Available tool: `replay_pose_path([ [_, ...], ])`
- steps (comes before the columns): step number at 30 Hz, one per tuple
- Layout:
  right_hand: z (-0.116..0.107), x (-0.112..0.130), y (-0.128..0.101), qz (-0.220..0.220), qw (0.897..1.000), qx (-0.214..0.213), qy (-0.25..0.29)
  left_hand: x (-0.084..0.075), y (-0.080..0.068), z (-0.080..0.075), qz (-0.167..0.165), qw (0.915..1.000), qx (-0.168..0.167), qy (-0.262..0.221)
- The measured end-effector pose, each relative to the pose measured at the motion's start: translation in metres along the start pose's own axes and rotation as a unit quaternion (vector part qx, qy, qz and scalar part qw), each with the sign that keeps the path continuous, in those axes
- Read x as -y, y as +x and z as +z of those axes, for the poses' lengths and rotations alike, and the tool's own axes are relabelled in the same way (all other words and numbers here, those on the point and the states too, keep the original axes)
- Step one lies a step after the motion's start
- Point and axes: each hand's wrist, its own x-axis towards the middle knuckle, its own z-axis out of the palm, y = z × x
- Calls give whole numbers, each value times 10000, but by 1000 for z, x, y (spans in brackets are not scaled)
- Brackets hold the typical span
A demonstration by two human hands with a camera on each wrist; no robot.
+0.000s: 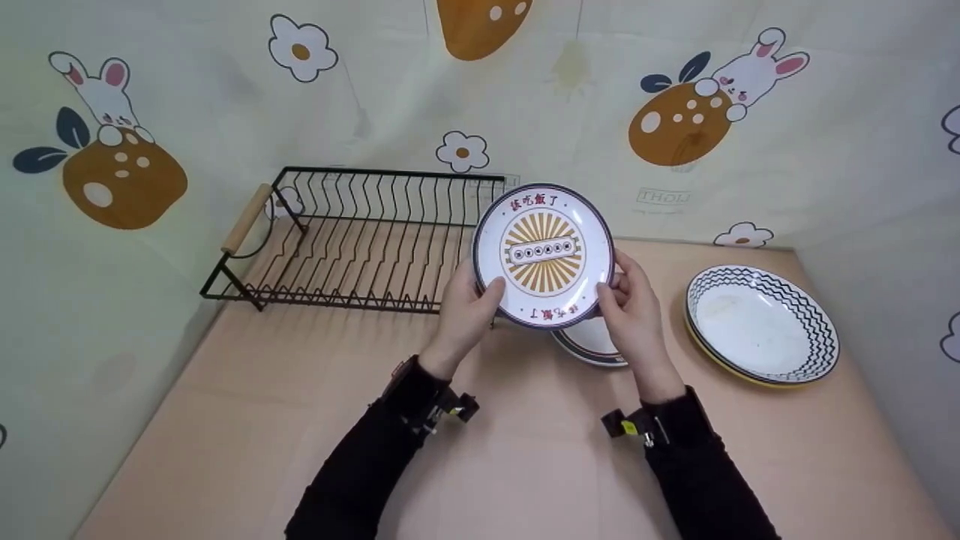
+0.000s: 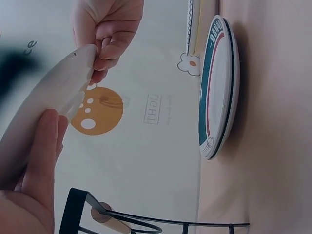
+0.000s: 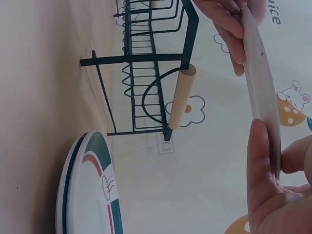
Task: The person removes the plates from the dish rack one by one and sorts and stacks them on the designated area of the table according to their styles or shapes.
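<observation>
A round white plate [image 1: 544,300] with a dark blue rim, red characters and an orange sunburst is held up off the table, its decorated face toward the head camera. My left hand [image 1: 466,309] grips its lower left edge, thumb on the face and fingers behind. Opposite it, my right hand [image 1: 634,319] grips the lower right edge in the same way. Both wrist views show the plate [image 2: 58,87] nearly edge-on between the hands. Below and behind it, partly hidden, another plate [image 1: 592,349] with a green and red banded rim [image 2: 205,97] lies on the table.
A black wire dish rack [image 1: 352,304] with wooden handles [image 1: 247,219] stands at the back left. To the right sit stacked dishes, the top one a white bowl [image 1: 750,330] with black zigzag lines. Patterned cloth [image 1: 390,82] hangs behind the table [image 1: 525,465].
</observation>
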Motion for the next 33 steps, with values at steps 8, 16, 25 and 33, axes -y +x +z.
replay_pose_path([
  [8, -3, 0, 1, 44, 9994, 12, 345, -2, 0, 0, -83, 9999, 126, 34],
  [16, -6, 1, 1, 73, 9992, -17, 394, -5, 0, 0, -114, 9993, 315, 166],
  [25, -12, 0, 1, 92, 9988, -20, 480, -7, -1, -1, -171, 9984, 461, 264],
  [33, -21, -2, 0, 344, 9988, -27, 356, -10, -3, -6, 26, 9947, 529, 885],
])
